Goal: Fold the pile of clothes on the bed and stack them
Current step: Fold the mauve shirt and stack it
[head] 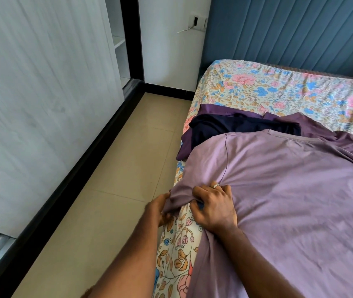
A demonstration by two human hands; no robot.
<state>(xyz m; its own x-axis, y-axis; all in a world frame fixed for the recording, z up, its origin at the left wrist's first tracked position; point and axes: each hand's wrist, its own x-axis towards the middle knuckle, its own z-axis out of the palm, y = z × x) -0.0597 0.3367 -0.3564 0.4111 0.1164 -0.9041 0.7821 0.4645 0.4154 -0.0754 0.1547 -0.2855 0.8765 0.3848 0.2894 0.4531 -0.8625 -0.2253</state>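
Observation:
A light purple t-shirt (pixel 278 201) lies spread flat over the bed, its neckline toward the headboard. Its left sleeve hangs over the bed's near-left edge. My left hand (pixel 160 208) pinches that sleeve from the outside, and my right hand (pixel 214 208), with a ring on one finger, grips the same bunched cloth from the bed side. Behind the shirt lie a navy garment (pixel 225 127) and a dark purple garment (pixel 326 134), partly covered by it.
The bed wears a floral sheet (pixel 278 87) and backs onto a blue padded headboard (pixel 289 33). A beige tiled floor (pixel 115 175) runs along the left side, bounded by a white wardrobe door (pixel 42 93). A wall socket (pixel 197 21) sits by the headboard.

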